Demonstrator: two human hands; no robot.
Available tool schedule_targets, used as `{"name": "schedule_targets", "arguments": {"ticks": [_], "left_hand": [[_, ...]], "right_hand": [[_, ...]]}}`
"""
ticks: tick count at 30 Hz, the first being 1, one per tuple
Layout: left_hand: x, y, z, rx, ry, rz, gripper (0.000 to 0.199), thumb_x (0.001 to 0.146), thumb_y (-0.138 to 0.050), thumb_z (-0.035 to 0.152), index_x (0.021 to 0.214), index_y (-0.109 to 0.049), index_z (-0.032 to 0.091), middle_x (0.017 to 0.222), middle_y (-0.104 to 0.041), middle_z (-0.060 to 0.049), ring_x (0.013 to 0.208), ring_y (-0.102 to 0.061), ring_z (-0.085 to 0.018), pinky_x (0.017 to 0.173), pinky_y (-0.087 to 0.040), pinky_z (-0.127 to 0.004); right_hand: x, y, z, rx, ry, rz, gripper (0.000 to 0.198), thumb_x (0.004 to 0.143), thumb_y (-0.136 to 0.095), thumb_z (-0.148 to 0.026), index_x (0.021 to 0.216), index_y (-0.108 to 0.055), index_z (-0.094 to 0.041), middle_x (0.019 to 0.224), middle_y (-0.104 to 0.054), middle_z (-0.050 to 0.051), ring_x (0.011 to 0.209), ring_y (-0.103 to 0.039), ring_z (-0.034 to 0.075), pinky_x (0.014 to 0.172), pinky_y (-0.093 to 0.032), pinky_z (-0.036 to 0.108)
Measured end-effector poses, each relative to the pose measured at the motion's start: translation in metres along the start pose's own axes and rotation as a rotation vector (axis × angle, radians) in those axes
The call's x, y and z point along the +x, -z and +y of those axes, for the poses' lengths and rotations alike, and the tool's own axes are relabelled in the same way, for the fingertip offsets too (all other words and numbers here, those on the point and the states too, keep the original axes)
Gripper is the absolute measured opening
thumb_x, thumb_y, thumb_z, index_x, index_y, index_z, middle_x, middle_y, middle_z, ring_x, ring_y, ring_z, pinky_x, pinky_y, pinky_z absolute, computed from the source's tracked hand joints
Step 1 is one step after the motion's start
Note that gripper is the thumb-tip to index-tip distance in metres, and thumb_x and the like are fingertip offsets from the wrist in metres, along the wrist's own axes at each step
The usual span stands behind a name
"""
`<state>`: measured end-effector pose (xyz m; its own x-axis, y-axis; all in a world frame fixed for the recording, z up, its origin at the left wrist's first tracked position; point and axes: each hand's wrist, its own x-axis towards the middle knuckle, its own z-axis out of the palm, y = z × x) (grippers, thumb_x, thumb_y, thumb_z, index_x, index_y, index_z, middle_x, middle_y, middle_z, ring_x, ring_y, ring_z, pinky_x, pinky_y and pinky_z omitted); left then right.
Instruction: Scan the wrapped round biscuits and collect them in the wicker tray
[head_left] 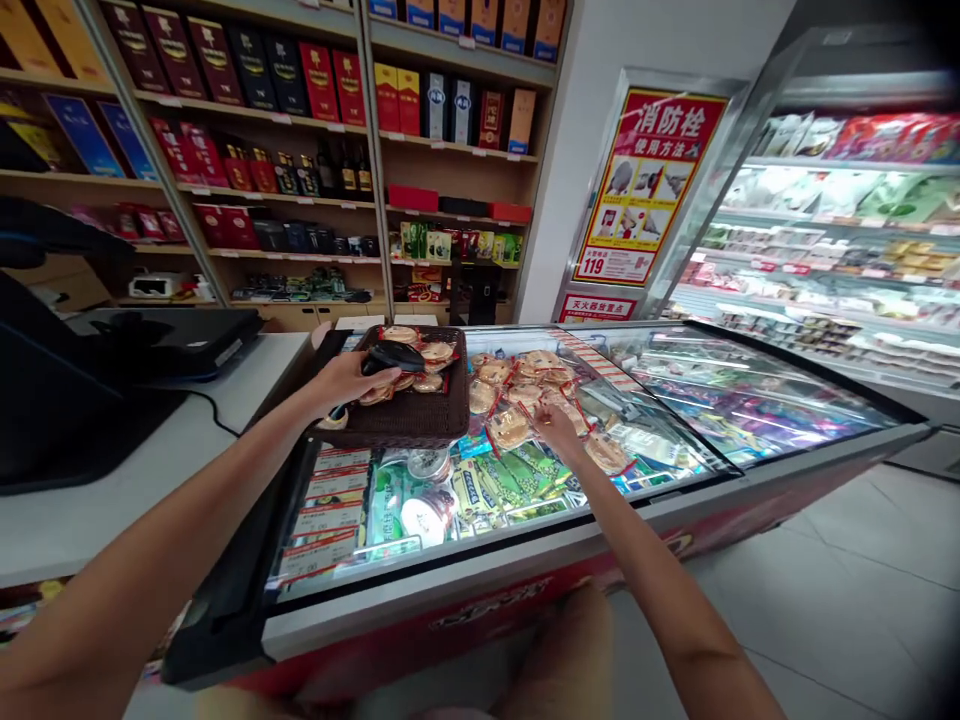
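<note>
My left hand [349,380] is closed around a black handheld device [394,355] that looks like a barcode scanner. It is held over a dark brown woven tray [409,425], which has several round pastries in clear, red-edged packets [437,352] at its far side. My right hand [553,424] is down on a heap of similar packaged pastries [540,365] lying on the freezer's glass top. Its bent fingers grip the edge of one packet [511,428]; the fingertips are partly hidden.
The chest freezer [517,535] holds tubs and green ice-cream packets under its glass. A counter [67,440] with dark checkout equipment stands at left. Shelves of boxed bottles [255,70] line the back; a lit fridge [840,230] is at right.
</note>
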<state>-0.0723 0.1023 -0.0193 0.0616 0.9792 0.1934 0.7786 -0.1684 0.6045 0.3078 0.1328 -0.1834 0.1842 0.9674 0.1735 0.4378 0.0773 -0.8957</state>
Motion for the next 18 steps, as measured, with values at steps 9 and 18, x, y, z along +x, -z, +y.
{"name": "schedule_targets", "arguments": {"ticks": [9, 18], "left_hand": [[-0.026, 0.05, -0.062, -0.284, 0.22, 0.035, 0.063, 0.057, -0.077, 0.069, 0.093, -0.068, 0.019, 0.071, -0.072, -0.003, 0.064, -0.068, -0.022, 0.051, -0.051, -0.026], [-0.058, 0.068, -0.075, -0.379, 0.149, 0.039, 0.053, 0.066, -0.073, 0.07, 0.081, -0.063, 0.02, 0.064, -0.067, -0.001, 0.059, -0.064, -0.016, 0.056, -0.053, -0.026]], "right_hand": [[0.024, -0.117, -0.12, -0.17, 0.336, -0.116, 0.005, 0.084, -0.059, -0.021, 0.083, -0.064, -0.02, 0.092, -0.069, 0.007, 0.09, -0.063, 0.021, 0.088, -0.047, 0.034], [0.028, -0.218, -0.19, 0.115, -0.093, -0.404, 0.028, 0.093, -0.062, -0.038, 0.105, -0.063, -0.013, 0.093, -0.067, 0.005, 0.078, -0.065, 0.015, 0.068, -0.056, 0.03]]}}
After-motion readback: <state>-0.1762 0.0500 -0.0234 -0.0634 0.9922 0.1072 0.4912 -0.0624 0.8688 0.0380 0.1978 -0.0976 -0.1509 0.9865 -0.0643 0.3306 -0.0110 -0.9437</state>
